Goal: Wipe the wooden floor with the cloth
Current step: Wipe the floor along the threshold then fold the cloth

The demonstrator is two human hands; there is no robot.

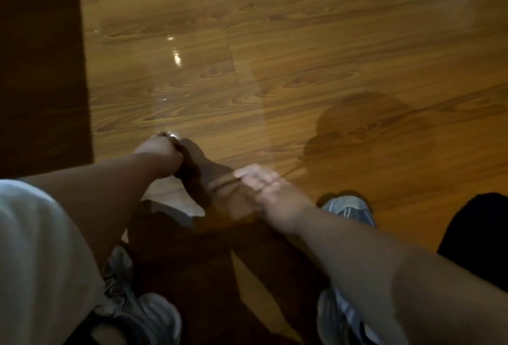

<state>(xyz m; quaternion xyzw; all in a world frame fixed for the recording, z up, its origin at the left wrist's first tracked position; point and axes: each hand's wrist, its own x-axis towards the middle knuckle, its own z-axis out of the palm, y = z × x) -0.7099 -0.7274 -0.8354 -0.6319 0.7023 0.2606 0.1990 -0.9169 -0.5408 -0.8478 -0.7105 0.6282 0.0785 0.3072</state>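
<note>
Nearest, at six o'clock, the person's grey shoes [143,314] stand apart on the wooden floor [302,56]. Just beyond, near the centre, the cloth [196,180] is drawn between both hands, low over the boards. The left hand [158,152] has its grip clenched round a bunched end. The right hand [265,189], blurred, seems to be grasping the other end with curled fingers. The cloth looks soft, light and limp, so it would probably handle best wadded into a pad under a flat palm. Farther off at two o'clock lies a dark damp patch [368,122], likely the spot to wipe. A dark brown panel [41,70] borders the floor at nine o'clock and would limit strokes that way. A black shape [478,234] sits at four o'clock.
</note>
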